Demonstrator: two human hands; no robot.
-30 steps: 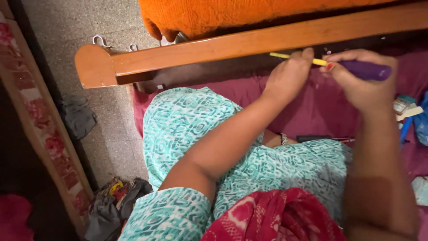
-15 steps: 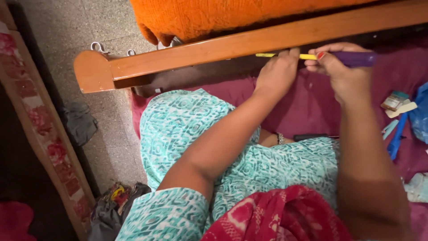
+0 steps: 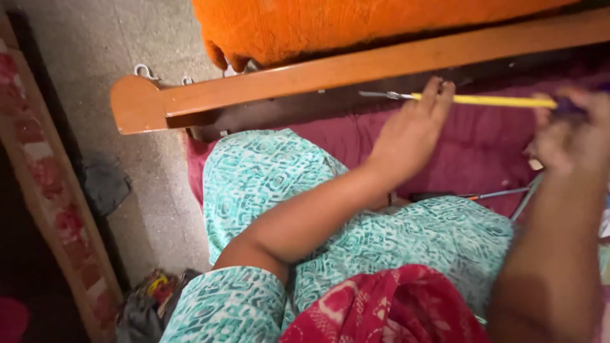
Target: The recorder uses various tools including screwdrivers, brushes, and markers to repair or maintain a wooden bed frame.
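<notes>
A home room is showing here, likely a bedroom. A wooden bed rail is running across the far side, with an orange fuzzy blanket lying above it. A maroon sheet is spreading underneath. A speckled stone floor is lying at left, with crumpled cloths sitting near.

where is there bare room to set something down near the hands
Bare maroon cloth lies between the left hand and right hand, under the yellow tool. Grey floor left of the knee is open. Crowded: thin tools by the right forearm.
</notes>
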